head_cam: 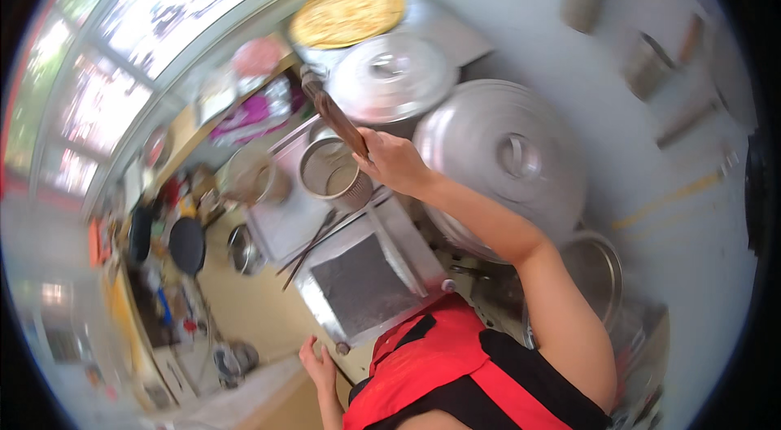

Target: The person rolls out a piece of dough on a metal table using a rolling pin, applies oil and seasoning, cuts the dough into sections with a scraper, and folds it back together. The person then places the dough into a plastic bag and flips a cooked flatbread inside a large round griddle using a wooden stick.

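My right hand (393, 161) is shut around a brown wooden handle (341, 122) that points up and left, with a darker far end. Just below the fingers stands a cylindrical metal strainer basket (341, 186); whether the handle joins it I cannot tell. Beside it is a second round container (259, 177), blurred. Low in the picture, my left hand (320, 364) hangs with fingers apart and nothing visible in it, close to a knob (343, 347) of the steel griddle (366, 283). A pair of chopsticks (308, 247) lies across the griddle's left edge.
Large lidded aluminium pots (500, 155) (390, 73) stand to the right and behind. A round yellow flatbread (348, 14) lies near the window (177, 3). Wooden-handled strainers (648, 67) hang on the right wall. A black frying pan (187, 246) and a metal bowl (244, 249) are at left.
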Motion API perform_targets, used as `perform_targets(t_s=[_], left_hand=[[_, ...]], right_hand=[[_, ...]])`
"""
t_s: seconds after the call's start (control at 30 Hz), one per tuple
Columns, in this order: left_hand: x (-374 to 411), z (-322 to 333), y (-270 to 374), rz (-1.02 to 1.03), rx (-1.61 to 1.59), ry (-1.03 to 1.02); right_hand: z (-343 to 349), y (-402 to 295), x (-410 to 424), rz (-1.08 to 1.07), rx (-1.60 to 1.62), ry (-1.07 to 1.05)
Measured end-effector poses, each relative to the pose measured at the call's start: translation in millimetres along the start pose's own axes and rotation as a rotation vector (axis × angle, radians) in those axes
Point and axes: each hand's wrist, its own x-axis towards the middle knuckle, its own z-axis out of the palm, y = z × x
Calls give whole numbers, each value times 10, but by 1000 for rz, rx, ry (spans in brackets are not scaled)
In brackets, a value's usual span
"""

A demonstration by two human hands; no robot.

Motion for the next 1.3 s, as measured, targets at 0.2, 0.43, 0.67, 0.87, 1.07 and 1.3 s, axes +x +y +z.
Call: perform_targets(t_s=[0.2,0.43,0.67,0.87,1.07,1.3], left_hand=[[223,124,180,106,-42,-57],[362,248,324,247,1,-62],[294,319,442,234,24,-17],[125,278,413,125,152,-9],[-30,200,441,89,156,-19],[-108,132,619,55,166,-66]], right_hand=[[-2046,623,-78,314,-427,220],[-4171,1412,-255,567,-964,470],[-5104,1847,245,658,-1032,702],[-5161,2059,405,771,-1001,743],[-5064,2278,216,796,-1031,790],[-5209,2026,263,731,-1013,772]])
